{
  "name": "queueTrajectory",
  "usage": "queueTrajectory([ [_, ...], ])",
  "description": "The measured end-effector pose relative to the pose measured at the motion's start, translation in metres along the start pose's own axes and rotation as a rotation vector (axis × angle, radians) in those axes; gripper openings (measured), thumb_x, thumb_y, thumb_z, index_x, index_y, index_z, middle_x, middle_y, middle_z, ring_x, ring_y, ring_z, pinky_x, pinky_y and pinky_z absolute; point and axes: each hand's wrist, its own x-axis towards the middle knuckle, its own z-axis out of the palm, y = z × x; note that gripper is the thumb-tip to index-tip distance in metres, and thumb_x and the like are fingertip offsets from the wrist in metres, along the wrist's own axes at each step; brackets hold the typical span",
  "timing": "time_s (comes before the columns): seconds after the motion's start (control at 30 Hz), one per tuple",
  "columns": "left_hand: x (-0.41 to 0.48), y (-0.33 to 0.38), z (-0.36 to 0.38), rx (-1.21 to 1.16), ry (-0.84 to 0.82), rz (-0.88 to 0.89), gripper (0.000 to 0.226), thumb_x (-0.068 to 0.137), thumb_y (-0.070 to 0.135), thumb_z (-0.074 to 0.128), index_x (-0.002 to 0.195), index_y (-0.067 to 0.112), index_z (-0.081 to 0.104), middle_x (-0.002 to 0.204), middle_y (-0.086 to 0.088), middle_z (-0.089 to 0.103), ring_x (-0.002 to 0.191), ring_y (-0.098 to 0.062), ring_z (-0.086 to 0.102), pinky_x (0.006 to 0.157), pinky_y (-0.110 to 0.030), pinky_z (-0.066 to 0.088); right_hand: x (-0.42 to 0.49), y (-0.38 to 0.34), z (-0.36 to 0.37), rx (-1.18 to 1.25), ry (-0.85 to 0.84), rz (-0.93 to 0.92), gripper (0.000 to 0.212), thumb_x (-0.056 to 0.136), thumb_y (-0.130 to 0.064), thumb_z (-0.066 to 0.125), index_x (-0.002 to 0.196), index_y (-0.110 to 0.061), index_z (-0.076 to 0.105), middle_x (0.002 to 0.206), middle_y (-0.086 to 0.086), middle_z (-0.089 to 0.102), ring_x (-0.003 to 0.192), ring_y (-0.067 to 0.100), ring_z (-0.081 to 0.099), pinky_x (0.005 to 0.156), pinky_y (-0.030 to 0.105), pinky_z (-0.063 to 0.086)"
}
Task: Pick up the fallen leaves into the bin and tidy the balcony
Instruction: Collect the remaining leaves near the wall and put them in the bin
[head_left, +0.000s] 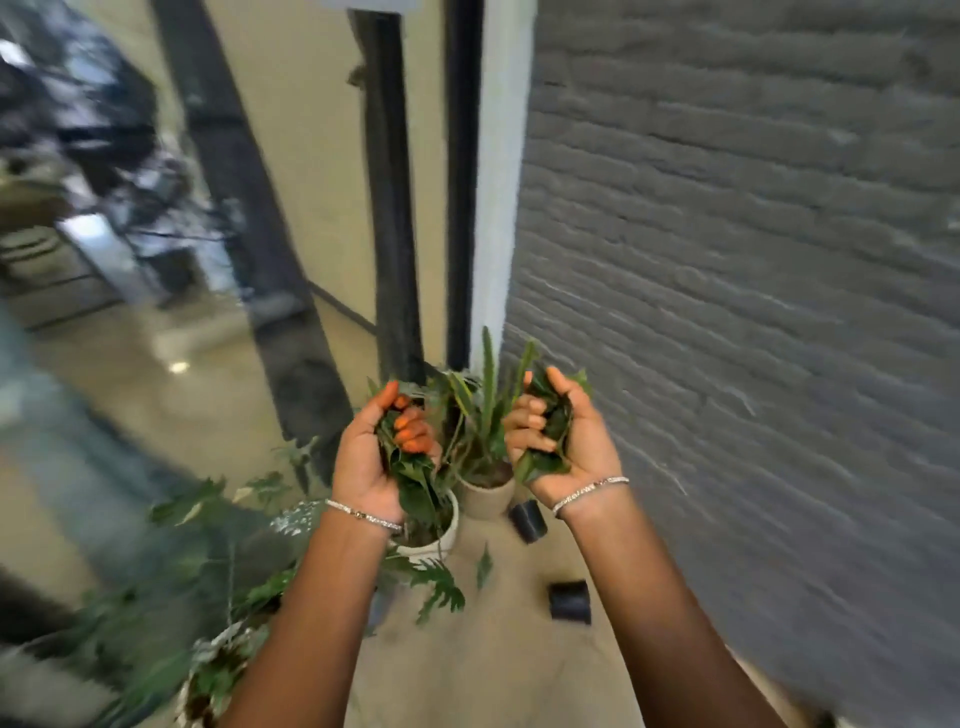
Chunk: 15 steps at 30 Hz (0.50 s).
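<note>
Leaves held over the pots
Left hand and right hand, palms up, each curl fingers round a green bunch; one more leaf lies on the floor near the wall

Beige floor, frame blurred. Standing in the corner: white planter and tan planter, side by side, both planted. Tipped over nearby: upper black pot, lower black pot. Loose leaf lying between white planter and lower black pot.
</note>
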Motion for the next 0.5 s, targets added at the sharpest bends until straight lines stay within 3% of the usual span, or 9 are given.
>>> queueTrajectory([
  [0.13,-0.040,0.004,0.001,-0.030,0.095,0.170,0.050,0.052,0.017,0.095,0.069,0.019,0.048,0.052,0.006,0.037,0.041,-0.006,0.039,0.037,-0.018,0.038,0.004,0.018,0.018,-0.090,-0.051,0.164,0.021,0.090,-0.028,0.061,0.078,-0.014,0.052,0.059,-0.003,0.042,0.044,0.007,0.040,0.030,0.017,0.031],
  [0.2,-0.071,0.006,-0.002,-0.054,0.180,0.287,0.039,0.066,0.021,0.086,0.069,0.019,0.047,0.053,0.006,0.038,0.042,-0.005,0.040,0.038,-0.017,0.039,0.007,0.038,0.024,-0.116,-0.057,0.270,0.025,0.091,-0.028,0.058,0.073,-0.013,0.050,0.058,-0.003,0.042,0.043,0.007,0.039,0.030,0.018,0.030],
  [0.27,-0.107,0.008,-0.008,-0.078,0.251,0.392,0.026,0.081,0.028,0.068,0.071,0.019,0.045,0.053,0.006,0.037,0.042,-0.005,0.039,0.038,-0.016,0.038,0.010,0.064,0.027,-0.122,-0.114,0.386,0.024,0.080,-0.020,0.072,0.071,-0.012,0.051,0.058,-0.003,0.042,0.043,0.009,0.040,0.030,0.020,0.032],
  [0.33,-0.149,0.011,-0.016,-0.106,0.274,0.504,0.030,0.075,0.023,0.076,0.070,0.018,0.046,0.052,0.005,0.037,0.041,-0.006,0.039,0.037,-0.018,0.039,0.008,0.095,0.031,-0.136,-0.157,0.517,0.034,0.063,-0.009,0.086,0.071,-0.010,0.052,0.058,-0.001,0.043,0.044,0.011,0.043,0.030,0.022,0.034],
  [0.4,-0.188,0.016,-0.023,-0.132,0.280,0.593,0.042,0.058,0.014,0.090,0.068,0.017,0.048,0.051,0.004,0.038,0.041,-0.008,0.040,0.037,-0.020,0.041,0.004,0.127,0.034,-0.140,-0.189,0.624,0.033,0.066,-0.008,0.084,0.072,-0.010,0.051,0.058,-0.001,0.044,0.044,0.012,0.043,0.030,0.023,0.035],
  [0.5,-0.250,0.025,-0.029,-0.147,0.377,0.779,0.030,0.075,0.023,0.075,0.069,0.018,0.045,0.051,0.005,0.037,0.040,-0.007,0.039,0.037,-0.018,0.039,-0.006,0.182,0.044,-0.144,-0.253,0.807,0.040,0.056,-0.004,0.090,0.071,-0.008,0.053,0.059,0.000,0.044,0.045,0.013,0.044,0.031,0.024,0.035],
])
